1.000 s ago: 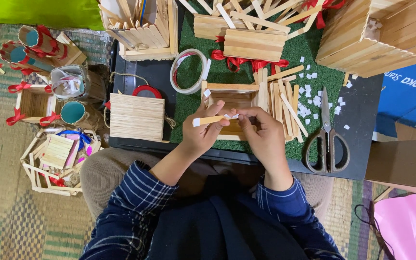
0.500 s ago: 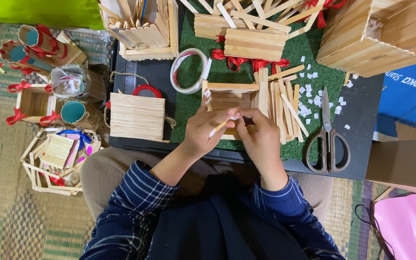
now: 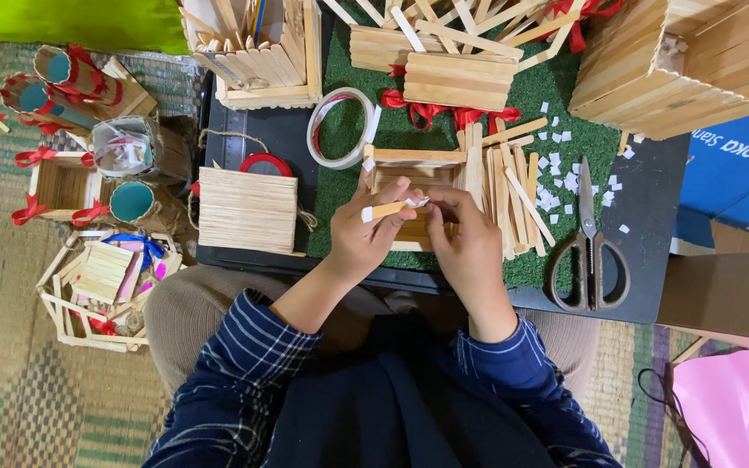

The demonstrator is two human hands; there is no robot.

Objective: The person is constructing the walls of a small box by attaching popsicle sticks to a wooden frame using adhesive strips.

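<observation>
Holding: both hands, left (image 3: 366, 238) and right (image 3: 470, 243), pinch a wooden stick (image 3: 385, 210).
Around: scissors (image 3: 589, 251), tape roll (image 3: 340, 127).
Hidden: stick frame (image 3: 413, 165) partly behind hands.

1. We can't see the stick (image 3: 389, 209) end; both hands (image 3: 418, 238) cover it.
2. Frame (image 3: 415, 165) lower half hidden under the fingers.
3. Top edge crops the box (image 3: 687, 65).
4. White scraps (image 3: 556, 186) too small to identify.

Matt wooden stick (image 3: 387, 209), rough green mat (image 3: 556, 95)
</observation>
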